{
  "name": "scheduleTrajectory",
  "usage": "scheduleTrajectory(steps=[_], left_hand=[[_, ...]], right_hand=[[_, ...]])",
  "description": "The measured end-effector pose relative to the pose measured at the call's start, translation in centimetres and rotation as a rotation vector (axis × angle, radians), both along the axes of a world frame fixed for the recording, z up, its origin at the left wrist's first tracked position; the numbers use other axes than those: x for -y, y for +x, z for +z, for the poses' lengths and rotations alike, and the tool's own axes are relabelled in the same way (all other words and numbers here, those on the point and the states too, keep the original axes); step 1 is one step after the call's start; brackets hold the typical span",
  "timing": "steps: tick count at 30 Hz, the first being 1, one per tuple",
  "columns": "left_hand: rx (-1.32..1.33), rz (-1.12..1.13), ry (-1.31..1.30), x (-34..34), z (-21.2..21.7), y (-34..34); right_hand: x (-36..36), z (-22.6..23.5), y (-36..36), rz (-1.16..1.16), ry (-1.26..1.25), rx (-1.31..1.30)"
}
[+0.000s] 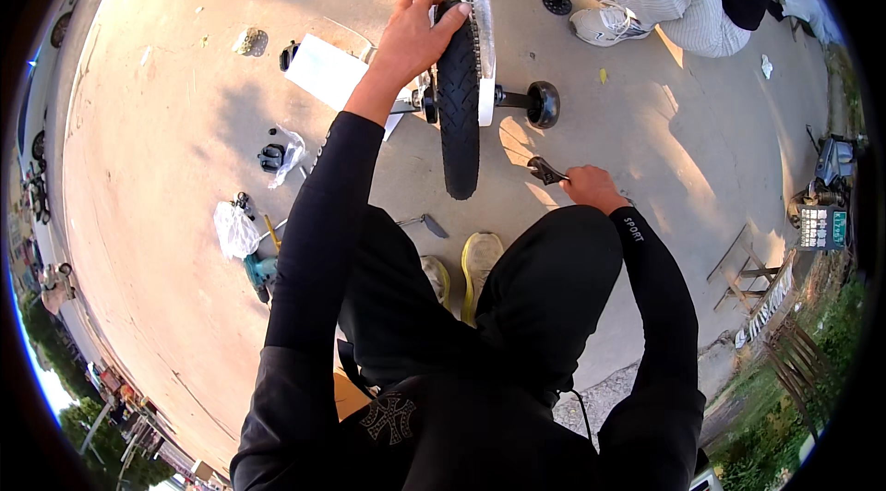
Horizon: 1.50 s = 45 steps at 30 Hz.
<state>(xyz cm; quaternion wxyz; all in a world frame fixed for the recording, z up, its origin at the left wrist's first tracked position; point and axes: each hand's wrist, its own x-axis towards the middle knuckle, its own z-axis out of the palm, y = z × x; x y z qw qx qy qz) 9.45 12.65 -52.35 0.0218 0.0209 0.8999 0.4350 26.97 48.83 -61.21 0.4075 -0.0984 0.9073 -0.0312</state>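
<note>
In front of me a small white bicycle point(486, 103) stands with its black knobbly rear tyre point(459, 136) toward me. My left hand point(411, 34) is closed round the top of this tyre, just below the white frame tubes. A black training wheel point(544, 104) sticks out on the right on its axle; the left side is partly hidden by my forearm. Right of the tyre and apart from it, my right hand point(592, 188) grips an adjustable wrench point(548, 171) by its handle, the jaw pointing left.
On the left lie a white sheet point(325, 71), a black pedal point(271, 157), a white plastic bag point(236, 231) and a teal power tool point(261, 274). A black disc point(556, 2) lies near another person's shoe point(609, 24). A wooden frame point(752, 274) stands at right.
</note>
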Motion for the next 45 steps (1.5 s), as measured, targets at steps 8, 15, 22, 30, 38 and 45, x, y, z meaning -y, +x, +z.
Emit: scheduleTrajectory(steps=[8, 15, 22, 30, 38, 45], left_hand=[[0.204, 0.032, -0.021, 0.6, -0.3, -4.5], [0.308, -0.058, -0.210, -3.1, 5.9, 0.6], [-0.006, -0.054, -0.708, -3.6, 2.9, 3.0], [0.027, 0.000, -0.769, -5.8, 3.5, 3.1], [0.034, 0.015, -0.565, -4.2, 3.2, 3.0], [-0.014, 0.001, -0.660, -6.0, 3.1, 3.1]], right_hand=[[-3.5, 4.9, -2.0, -0.011, -0.035, -0.167], [-4.2, -4.2, -0.5, 0.108, -0.237, -0.104], [-6.5, -9.2, 0.5, 0.113, -0.547, -0.213], [-4.1, -5.7, -2.3, 0.061, -0.598, -0.641], [4.2, -6.3, -12.1, 0.336, -0.750, -0.655], [5.0, -9.5, -11.3, 0.395, -0.630, -0.706]])
